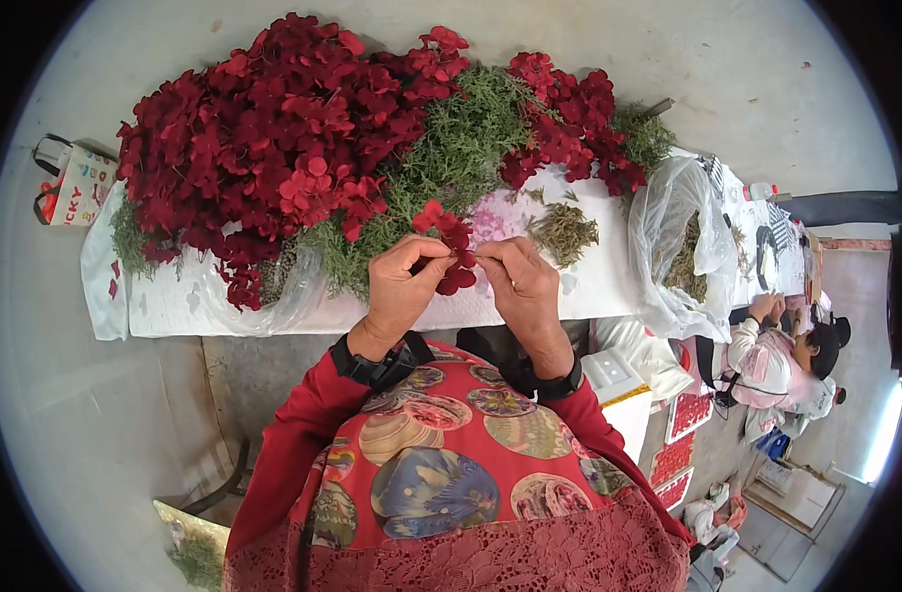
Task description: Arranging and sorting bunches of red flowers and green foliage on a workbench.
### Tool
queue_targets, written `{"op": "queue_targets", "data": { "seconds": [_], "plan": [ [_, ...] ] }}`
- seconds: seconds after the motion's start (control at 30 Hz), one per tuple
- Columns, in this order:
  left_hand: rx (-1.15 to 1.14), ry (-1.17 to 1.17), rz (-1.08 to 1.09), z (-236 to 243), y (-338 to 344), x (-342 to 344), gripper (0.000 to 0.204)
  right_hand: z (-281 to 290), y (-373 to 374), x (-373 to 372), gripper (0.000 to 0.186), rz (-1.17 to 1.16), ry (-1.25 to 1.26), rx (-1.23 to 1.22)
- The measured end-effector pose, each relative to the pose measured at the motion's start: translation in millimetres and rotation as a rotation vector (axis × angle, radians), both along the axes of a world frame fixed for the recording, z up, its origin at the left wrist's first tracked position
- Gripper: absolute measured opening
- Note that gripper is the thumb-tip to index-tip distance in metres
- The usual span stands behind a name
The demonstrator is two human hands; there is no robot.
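Observation:
A small sprig of red artificial flowers [449, 237] is pinched between my two hands above the near edge of the white-covered table [175, 306]. My left hand [403, 286] grips it from the left, my right hand [520, 286] from the right, fingertips meeting at the stem. Both wrists wear black bands. Behind the sprig, a large heap of red flowers [273, 128] lies mixed with green foliage [461, 138] across the table.
A small pile of dry green sprigs [563, 232] lies right of my hands. A clear plastic bag [683, 247] of greenery sits at the table's right end. Another person [786, 355] sits at right. A printed bag [74, 183] stands at far left.

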State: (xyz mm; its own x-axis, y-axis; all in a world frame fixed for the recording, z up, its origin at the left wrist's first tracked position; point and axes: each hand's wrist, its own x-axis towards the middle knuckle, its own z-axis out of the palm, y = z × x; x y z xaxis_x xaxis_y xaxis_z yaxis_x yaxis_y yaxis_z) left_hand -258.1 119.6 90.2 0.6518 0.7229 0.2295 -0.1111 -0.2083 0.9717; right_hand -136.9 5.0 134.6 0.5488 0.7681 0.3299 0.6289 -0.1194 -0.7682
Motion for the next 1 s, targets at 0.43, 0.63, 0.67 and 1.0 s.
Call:
{"op": "queue_targets", "data": {
  "seconds": [0.43, 0.63, 0.67, 1.0],
  "plan": [
    [0.032, -0.001, -0.050, 0, 3, -20, 0.011, -4, 3, -30, 0.010, 0.036, 0.011, 0.010],
    [-0.072, -0.010, -0.084, -3, 2, -22, 0.010, -7, 3, -37, 0.010, 0.008, -0.059, 0.043],
    [-0.136, -0.003, -0.101, -5, 2, -22, 0.009, -8, 3, -37, 0.010, -0.003, -0.065, 0.044],
    [-0.486, -0.030, -0.235, -13, 2, -10, 0.006, -15, 0, -30, 0.010, -0.033, -0.027, 0.028]
  ]
}}
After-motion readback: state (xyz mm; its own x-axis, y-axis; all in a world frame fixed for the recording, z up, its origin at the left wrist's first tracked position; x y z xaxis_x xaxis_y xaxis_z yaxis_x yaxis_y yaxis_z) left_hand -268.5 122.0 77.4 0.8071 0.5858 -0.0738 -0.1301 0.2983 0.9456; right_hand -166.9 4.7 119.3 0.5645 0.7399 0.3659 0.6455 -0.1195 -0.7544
